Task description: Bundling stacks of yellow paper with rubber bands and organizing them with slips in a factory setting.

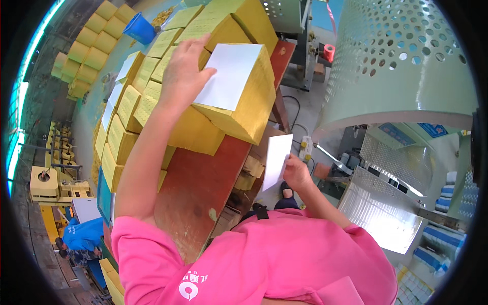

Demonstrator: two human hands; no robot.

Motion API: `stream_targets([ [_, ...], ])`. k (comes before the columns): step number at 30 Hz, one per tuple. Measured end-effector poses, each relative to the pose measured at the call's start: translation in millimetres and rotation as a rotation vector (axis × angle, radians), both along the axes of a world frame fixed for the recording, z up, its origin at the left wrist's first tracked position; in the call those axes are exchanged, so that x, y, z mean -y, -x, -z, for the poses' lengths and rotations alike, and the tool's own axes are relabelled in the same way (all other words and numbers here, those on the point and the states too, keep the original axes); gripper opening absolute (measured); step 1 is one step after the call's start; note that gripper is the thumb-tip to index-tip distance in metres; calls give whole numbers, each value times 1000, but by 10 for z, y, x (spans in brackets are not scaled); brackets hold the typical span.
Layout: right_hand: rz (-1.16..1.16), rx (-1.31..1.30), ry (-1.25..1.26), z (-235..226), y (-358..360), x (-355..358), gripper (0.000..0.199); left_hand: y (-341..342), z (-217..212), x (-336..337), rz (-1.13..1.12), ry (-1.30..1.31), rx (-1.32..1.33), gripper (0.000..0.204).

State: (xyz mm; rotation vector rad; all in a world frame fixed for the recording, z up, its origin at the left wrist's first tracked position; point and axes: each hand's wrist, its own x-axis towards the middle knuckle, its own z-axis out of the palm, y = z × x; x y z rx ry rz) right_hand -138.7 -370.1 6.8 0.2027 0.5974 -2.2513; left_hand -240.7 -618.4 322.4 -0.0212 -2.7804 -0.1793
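Note:
My left hand (184, 68) rests flat on top of a yellow paper bundle (249, 109), its fingers touching the edge of a white sheet (227, 76) lying on that bundle. The bundle sits tilted on a lower yellow bundle (195, 133) on the red-brown table (201, 193). My right hand (296, 173) is lower, beside the table's edge, pinching a second white sheet (277, 160) that stands upright. My pink sleeves fill the bottom of the view.
Rows of yellow bundles (124, 114) cover the table's left side, some topped with white sheets. A blue bin (138, 28) stands at the back. A green perforated machine housing (401, 61) and metal chute (386, 203) stand right. A person in blue (81, 239) is lower left.

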Motion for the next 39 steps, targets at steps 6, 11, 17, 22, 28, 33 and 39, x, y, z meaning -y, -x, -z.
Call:
stream_targets([
  [6,257,61,50,-505,430,413,35,193,202,-25,180,-50,2,40],
  [11,166,-108,-45,-683,509,628,20,112,597,-87,123,-165,62,40],
  [17,170,-73,-119,-756,474,587,20,-44,569,-240,129,-187,65,38],
  [22,178,-197,-161,-728,-166,239,22,-768,645,-275,188,-281,-63,36],
  [28,230,-224,-371,-1050,-1409,-767,40,-2040,936,-578,253,-714,-2,39],
  [33,288,-260,-704,-1228,-2143,-1771,46,-2528,1556,-1294,322,-1626,199,44],
  [39,337,-253,-678,-1474,-2423,-2906,42,-2831,2252,-2200,265,-1930,490,40],
])
